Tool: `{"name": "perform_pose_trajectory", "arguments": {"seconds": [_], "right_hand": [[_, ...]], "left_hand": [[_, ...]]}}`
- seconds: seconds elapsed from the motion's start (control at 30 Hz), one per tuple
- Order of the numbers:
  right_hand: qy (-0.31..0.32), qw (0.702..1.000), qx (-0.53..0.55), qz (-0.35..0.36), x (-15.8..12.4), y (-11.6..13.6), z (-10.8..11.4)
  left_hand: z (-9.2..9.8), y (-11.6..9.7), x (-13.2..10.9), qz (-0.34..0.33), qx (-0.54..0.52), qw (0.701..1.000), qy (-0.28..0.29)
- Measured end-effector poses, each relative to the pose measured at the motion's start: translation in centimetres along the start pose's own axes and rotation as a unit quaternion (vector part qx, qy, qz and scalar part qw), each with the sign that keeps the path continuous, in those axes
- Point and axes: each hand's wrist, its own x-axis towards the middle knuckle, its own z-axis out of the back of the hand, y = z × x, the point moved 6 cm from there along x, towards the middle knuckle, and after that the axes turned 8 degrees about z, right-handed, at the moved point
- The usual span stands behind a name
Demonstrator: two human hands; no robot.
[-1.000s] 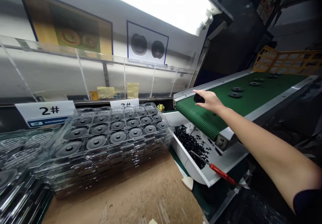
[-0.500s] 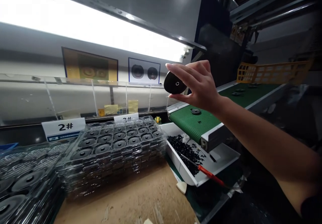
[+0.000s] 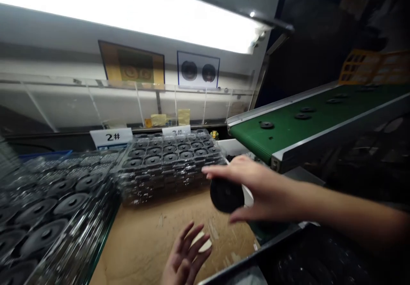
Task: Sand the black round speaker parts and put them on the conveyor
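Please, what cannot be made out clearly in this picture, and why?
All in the head view:
White tray: mostly hidden behind the right hand and green conveyor.
Black disc in this hand: fine surface detail is blurred.
Pale piece: partly behind the left hand.
Label behind the stacked trays: they hide its lower part.
Yellow crate: cut off by right edge.

Round black disc (image 3: 225,196), facing camera, in right fingers (image 3: 221,172)

"Anything readable?"

"'2#', printed in black on the white card (image 3: 111,137) behind the clear trays (image 3: 160,176)."

"And the second card (image 3: 176,129), further right?"

"Partly hidden; a '#' shows, the digit before it is unclear."

"The first one's blue band (image 3: 110,146)?"

"Too blurred to read."
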Motion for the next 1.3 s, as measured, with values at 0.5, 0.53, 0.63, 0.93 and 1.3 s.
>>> {"name": "perform_pose_trajectory", "arguments": {"seconds": [0.5,0.53,0.63,0.93,1.3], "right_hand": [[-0.197,0.934,0.224,-0.195,-7.9,0.9,-18.1],[-0.200,0.943,0.202,-0.174,-8.0,1.1,-18.6],[-0.144,0.966,0.186,-0.104,-7.6,1.6,-21.0],[-0.111,0.960,0.226,-0.119,-6.1,0.4,-24.7],[-0.115,0.958,0.214,-0.153,-4.0,-0.9,-25.1]], "left_hand": [[-0.4,2.4,-1.5,0.103,-0.160,0.977,-0.093],[-0.2,2.1,-1.4,0.102,-0.163,0.977,-0.096],[0.6,1.5,-1.1,0.104,-0.154,0.976,-0.114],[4.3,1.5,-0.3,0.115,-0.152,0.963,-0.191],[7.3,1.8,1.2,0.101,-0.139,0.951,-0.259]]}}
